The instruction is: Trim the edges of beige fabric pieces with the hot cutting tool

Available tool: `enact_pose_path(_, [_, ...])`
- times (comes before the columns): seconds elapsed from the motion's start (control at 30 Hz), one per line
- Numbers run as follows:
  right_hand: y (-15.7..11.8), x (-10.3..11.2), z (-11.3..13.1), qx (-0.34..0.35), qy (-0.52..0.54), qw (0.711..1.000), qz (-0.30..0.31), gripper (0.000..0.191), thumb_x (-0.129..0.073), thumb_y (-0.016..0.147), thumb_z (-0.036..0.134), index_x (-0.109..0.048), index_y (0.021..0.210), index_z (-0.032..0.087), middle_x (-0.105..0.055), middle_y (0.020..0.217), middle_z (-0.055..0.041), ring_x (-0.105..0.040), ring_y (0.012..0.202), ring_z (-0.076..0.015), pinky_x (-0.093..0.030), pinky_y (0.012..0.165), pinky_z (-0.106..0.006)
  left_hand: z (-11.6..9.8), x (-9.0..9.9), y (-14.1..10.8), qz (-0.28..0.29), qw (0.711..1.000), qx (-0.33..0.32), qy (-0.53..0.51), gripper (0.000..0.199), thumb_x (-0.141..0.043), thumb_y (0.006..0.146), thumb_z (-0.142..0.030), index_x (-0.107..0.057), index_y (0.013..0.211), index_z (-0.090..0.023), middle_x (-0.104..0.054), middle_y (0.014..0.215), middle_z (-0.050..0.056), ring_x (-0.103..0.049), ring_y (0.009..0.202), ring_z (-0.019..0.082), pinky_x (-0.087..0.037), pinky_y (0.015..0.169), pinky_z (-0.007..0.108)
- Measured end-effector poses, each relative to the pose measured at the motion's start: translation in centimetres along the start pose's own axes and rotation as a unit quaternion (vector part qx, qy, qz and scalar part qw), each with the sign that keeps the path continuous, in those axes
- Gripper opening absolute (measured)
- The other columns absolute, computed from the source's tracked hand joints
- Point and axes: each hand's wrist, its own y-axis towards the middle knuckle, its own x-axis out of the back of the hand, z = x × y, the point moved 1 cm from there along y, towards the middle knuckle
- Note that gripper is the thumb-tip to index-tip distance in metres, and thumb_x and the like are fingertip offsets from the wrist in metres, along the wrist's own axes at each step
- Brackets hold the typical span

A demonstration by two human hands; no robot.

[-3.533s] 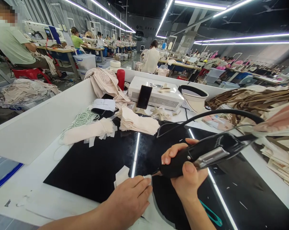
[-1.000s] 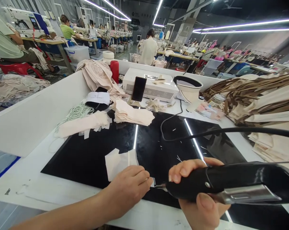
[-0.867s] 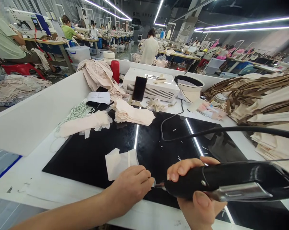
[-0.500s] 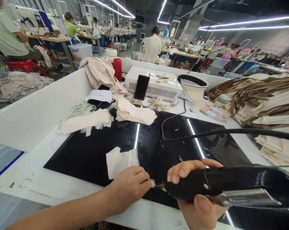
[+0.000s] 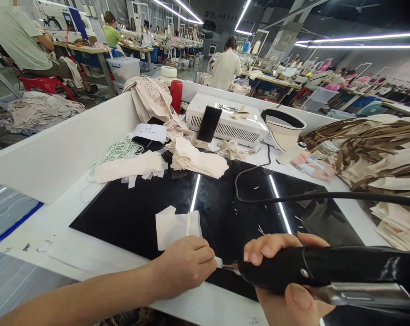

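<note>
A large black handheld tool (image 5: 354, 267) with a metal lever and a thin tip pointing left is gripped by my right hand (image 5: 286, 280), fingers over its top and thumb below. My left hand (image 5: 188, 267) is closed in a pinch near the black sheet's front edge. From its fingertips a small whitish piece (image 5: 219, 262) sticks out, touching or almost touching the tool's tip. Just behind the left hand, a pale fabric piece with a narrow strip (image 5: 173, 226) lies on the glossy black sheet (image 5: 123, 217); whether the hand holds it too is hidden.
Stacked beige pieces (image 5: 198, 158) and a pale padded strip (image 5: 128, 167) lie at the back. Behind them are a phone (image 5: 208, 124), a white box (image 5: 239, 129) and a red bottle (image 5: 176, 96). A black cable (image 5: 327, 195) crosses the right side. People sit or stand beyond.
The whole view has shifted, so the scene sits slightly further right. Both hands keep their grips, and the tool's tip remains at the small piece.
</note>
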Motion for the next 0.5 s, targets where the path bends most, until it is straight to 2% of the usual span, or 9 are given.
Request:
enact_pose_path(0.13, [0.14, -0.23, 0.13, -0.001, 0.0, 1.0, -0.016, 0.045, -0.084, 0.08, 0.049, -0.062, 0.114, 0.03, -0.063, 0.074, 0.0046, -0.054, 0.055, -0.0147, -0.05, 0.048, -0.03, -0.1, -0.1, 0.01, 0.008, 1.0, -0.003, 0.012, 0.03, -0.046, 0.102, 0.003, -0.058, 0.08, -0.014, -0.055, 0.078, 0.0, -0.054, 0.075, 0.014, -0.053, 0.076, 0.026])
enact_pose_path(0.37, [0.23, -0.16, 0.16, 0.001, -0.009, 1.0, -0.006, 0.046, -0.085, 0.079, 0.048, -0.062, 0.115, 0.03, -0.065, 0.075, 0.0048, -0.056, 0.055, -0.0145, -0.053, 0.048, -0.03, -0.2, -0.24, -0.17, 0.004, 1.0, -0.003, 0.027, 0.028, -0.049, 0.101, 0.002, -0.058, 0.081, -0.014, -0.052, 0.077, 0.0, -0.052, 0.073, 0.014, -0.051, 0.074, 0.027])
enact_pose_path(0.5, [0.37, -0.33, 0.33, 0.0, -0.012, 1.0, -0.021, 0.046, -0.085, 0.079, 0.048, -0.061, 0.113, 0.029, -0.065, 0.074, 0.0051, -0.055, 0.055, -0.0144, -0.052, 0.049, -0.03, -0.25, -0.38, -0.29, -0.003, 1.0, 0.006, 0.024, 0.031, -0.048, 0.1, 0.004, -0.056, 0.077, -0.015, -0.05, 0.075, 0.0, -0.049, 0.071, 0.014, -0.051, 0.071, 0.027])
